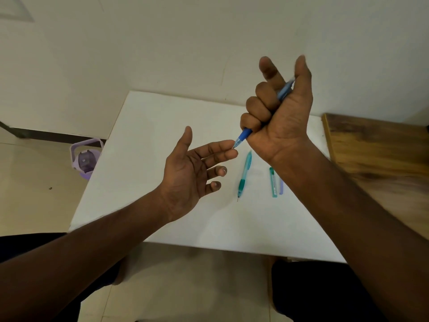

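My right hand (278, 112) is raised above the white table (162, 126) and grips a blue mechanical pencil (245, 134) in a fist, index finger and thumb sticking up. The pencil's tip points down-left and touches the index fingertip of my left hand (192, 173), which is held palm-up with relaxed fingers and holds nothing. A teal mechanical pencil (244, 176) lies on the table, tip toward me. A green lead case (273, 182) and a small lilac piece (281, 185) lie just right of it, partly hidden by my right forearm.
A wooden surface (376, 145) adjoins the table at the right. On the tiled floor to the left stands a lilac container (85, 159) with a handle. A white wall rises behind the table. My dark-clothed legs show below the table's near edge.
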`<move>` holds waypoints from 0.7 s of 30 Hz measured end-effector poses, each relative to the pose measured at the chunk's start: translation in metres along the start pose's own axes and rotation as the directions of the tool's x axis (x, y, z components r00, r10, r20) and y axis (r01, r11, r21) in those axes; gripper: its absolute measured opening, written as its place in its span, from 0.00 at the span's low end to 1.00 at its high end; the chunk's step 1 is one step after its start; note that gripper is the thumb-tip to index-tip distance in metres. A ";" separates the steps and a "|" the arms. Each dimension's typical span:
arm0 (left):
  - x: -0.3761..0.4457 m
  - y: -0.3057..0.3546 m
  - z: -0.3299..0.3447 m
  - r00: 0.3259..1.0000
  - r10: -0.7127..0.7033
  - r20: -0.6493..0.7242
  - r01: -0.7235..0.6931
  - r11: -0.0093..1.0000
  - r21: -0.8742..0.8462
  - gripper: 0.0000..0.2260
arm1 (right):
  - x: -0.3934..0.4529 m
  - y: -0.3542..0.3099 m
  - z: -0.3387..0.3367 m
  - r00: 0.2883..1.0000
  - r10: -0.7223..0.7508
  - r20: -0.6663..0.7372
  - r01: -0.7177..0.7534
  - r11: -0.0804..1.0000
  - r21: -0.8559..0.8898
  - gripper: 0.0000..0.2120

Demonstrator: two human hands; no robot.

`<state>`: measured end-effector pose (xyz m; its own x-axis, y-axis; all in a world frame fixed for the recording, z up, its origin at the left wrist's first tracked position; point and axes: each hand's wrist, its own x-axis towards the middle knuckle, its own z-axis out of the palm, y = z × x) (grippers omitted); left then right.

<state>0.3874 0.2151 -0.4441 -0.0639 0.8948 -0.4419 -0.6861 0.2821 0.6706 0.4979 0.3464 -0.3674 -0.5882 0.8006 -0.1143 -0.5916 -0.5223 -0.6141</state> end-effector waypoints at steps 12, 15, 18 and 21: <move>0.000 -0.001 -0.002 1.000 -0.004 0.028 0.003 1.000 0.030 0.38 | 0.002 -0.003 -0.003 0.999 -0.031 -0.013 0.031 0.999 0.010 0.21; 0.000 -0.002 -0.003 0.998 -0.003 0.055 0.001 0.999 0.033 0.39 | 0.002 -0.003 -0.002 0.999 -0.040 -0.019 0.040 0.999 0.012 0.22; 0.001 -0.003 -0.004 0.997 -0.007 0.075 0.006 1.000 0.020 0.39 | 0.003 -0.004 -0.004 0.997 -0.054 -0.047 0.054 0.999 0.002 0.20; 0.001 -0.003 -0.003 0.997 -0.008 0.083 0.006 1.000 0.017 0.40 | 0.003 -0.004 -0.006 0.997 -0.052 -0.052 0.053 0.999 0.013 0.21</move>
<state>0.3866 0.2144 -0.4485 0.0017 0.9182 -0.3962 -0.6741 0.2937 0.6777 0.5023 0.3524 -0.3700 -0.5272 0.8409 -0.1223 -0.6293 -0.4831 -0.6088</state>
